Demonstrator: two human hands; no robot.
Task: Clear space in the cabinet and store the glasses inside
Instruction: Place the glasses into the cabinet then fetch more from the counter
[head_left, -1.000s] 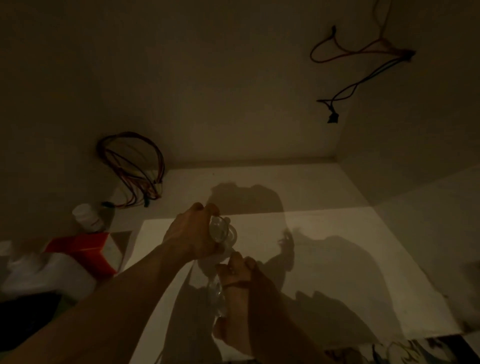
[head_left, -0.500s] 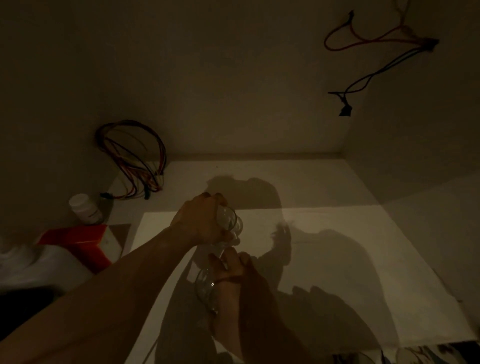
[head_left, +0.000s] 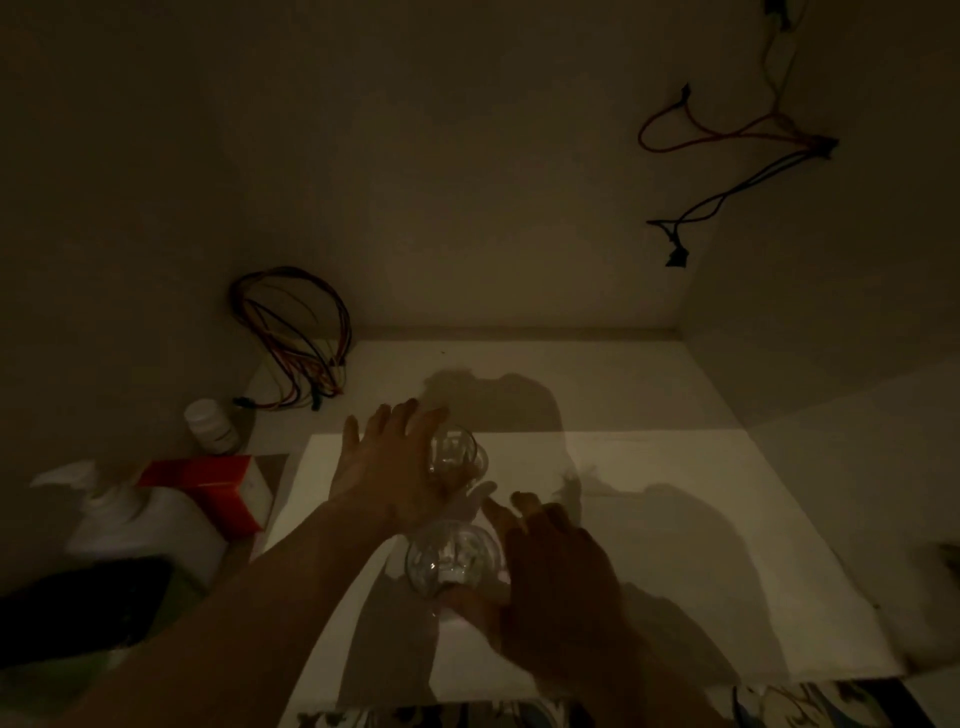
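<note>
Head view showed your left hand (head_left: 387, 470) released beside the far glass (head_left: 454, 457), right hand (head_left: 550, 566) released beside the near glass (head_left: 452, 564); withdrawing slowly would have avoided knocks.

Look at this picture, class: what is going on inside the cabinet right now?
A person is setting two clear drinking glasses on the pale sheet of paper lining the dim cabinet shelf. The left hand has straight fingers spread beside the farther clear glass. The right hand rests loosely against the nearer clear glass. Both glasses appear to stand upright. A white bottle and a red-and-white box sit pushed left.
</note>
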